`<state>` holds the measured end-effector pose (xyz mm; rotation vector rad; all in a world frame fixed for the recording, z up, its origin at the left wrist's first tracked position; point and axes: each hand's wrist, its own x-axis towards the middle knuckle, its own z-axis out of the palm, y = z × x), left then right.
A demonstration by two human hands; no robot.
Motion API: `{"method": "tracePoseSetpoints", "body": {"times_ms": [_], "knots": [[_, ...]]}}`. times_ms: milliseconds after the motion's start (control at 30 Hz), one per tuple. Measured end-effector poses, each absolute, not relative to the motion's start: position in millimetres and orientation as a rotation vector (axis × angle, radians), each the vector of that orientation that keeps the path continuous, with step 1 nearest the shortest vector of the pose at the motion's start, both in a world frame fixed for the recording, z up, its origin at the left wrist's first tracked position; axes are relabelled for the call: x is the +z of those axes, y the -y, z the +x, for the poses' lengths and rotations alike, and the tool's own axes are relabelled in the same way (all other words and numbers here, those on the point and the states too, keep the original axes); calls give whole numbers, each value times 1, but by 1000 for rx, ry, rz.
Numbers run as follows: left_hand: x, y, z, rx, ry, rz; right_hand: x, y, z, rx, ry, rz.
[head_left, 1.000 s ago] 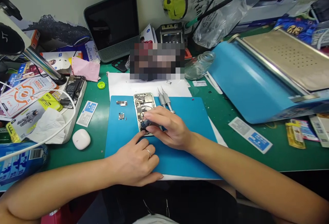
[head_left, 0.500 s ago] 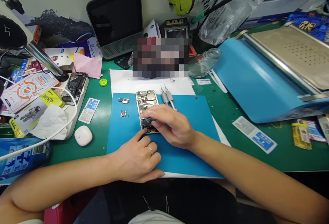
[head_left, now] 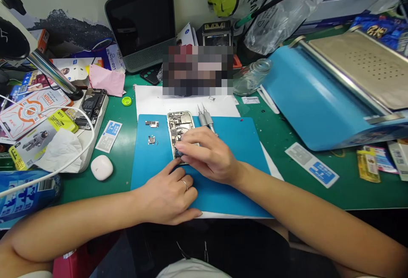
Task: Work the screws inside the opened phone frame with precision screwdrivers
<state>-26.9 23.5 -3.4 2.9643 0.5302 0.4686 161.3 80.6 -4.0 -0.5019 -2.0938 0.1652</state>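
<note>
An opened smartphone (head_left: 180, 120) lies on a blue mat (head_left: 242, 163), its inner parts bare. The index fingertip of my left hand (head_left: 168, 191) presses on the phone's lower left corner. That hand's other fingers are loosely bent, the thumb stretched out along the mat's front edge. Above the phone's lower half, my right hand (head_left: 213, 154) pinches a small dark grey-blue piece (head_left: 178, 153); the fingers hide most of it, so its kind does not show. To the phone's left are a small metal part (head_left: 152, 123) and another small part (head_left: 151, 140) with tiny bits beside it.
Grey pointed tools (head_left: 205, 118) lie right of the phone. A white earbud case (head_left: 102, 167), a white cable (head_left: 91, 142) and an opened phone in a white tray (head_left: 95, 116) are on the left. A blue machine (head_left: 306, 103) with a perforated plate stands right; a glass jar (head_left: 251, 78) lies behind.
My right fingers have shifted slightly and now cover more of the dark piece. The left hand keeps its place on the phone. The whole view has moved a little.
</note>
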Motion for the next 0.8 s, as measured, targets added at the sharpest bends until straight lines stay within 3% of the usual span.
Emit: {"method": "tracePoseSetpoints", "body": {"times_ms": [800], "knots": [[-5,-23,-27,479,-555,2958,-4,-83,157,231,2068,-447]]}}
